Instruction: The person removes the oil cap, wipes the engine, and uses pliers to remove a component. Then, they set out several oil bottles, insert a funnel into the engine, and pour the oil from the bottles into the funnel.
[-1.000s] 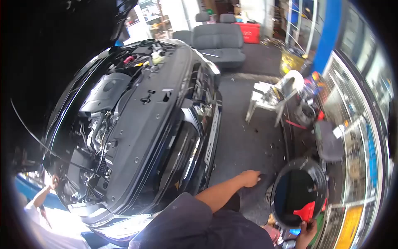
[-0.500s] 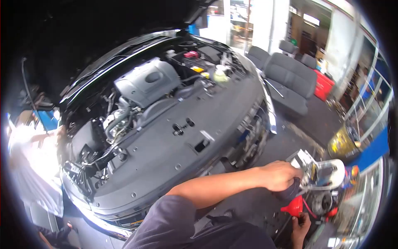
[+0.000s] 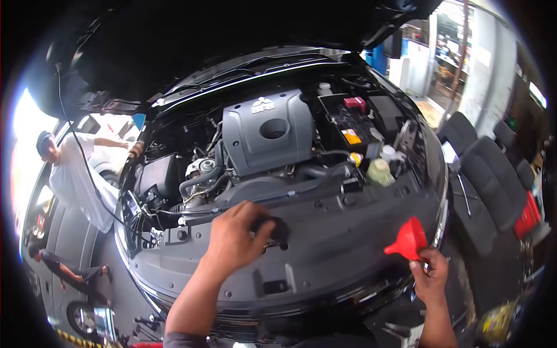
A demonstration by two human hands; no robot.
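Observation:
My right hand [image 3: 429,269] pinches a red funnel [image 3: 409,240] by its wide end, over the right front of the car. The spout points left. Across the engine bay's front, my left hand [image 3: 235,235] hovers over the black radiator cover [image 3: 342,232], fingers curled around a dark, blurred object [image 3: 278,229]; I cannot tell what it is. Behind this hand stands the grey engine cover [image 3: 267,133] with its round recess. A pale translucent reservoir [image 3: 380,172] sits near the right headlight side, beyond the funnel.
The raised hood [image 3: 220,29] overhangs the bay, with a thin prop rod [image 3: 67,116] at left. A person [image 3: 81,168] in white touches the car's left side; another person [image 3: 69,272] is farther left. Grey seats [image 3: 481,180] stand at right. A battery [image 3: 348,119] lies in the bay.
My view has swung toward the engine bay. My left hand has moved from the cluttered tools at right to above the radiator cover. The right hand has raised the red funnel over the car's front.

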